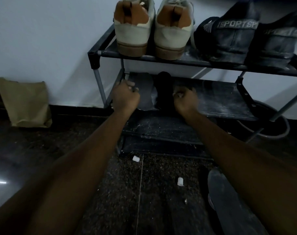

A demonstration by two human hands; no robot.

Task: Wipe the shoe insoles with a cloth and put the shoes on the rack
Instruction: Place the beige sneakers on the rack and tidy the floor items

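Both hands reach onto the rack's middle shelf (229, 99). Left hand (125, 97) fingers curl on a grey insole (142, 89), probably laying it flat; right hand (185, 100) fingers closed beside a black shoe (163, 92), grip unclear.

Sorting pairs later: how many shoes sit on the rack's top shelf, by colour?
White-and-tan shoes: 2
Black shoes: 2
Total on the top shelf: 4
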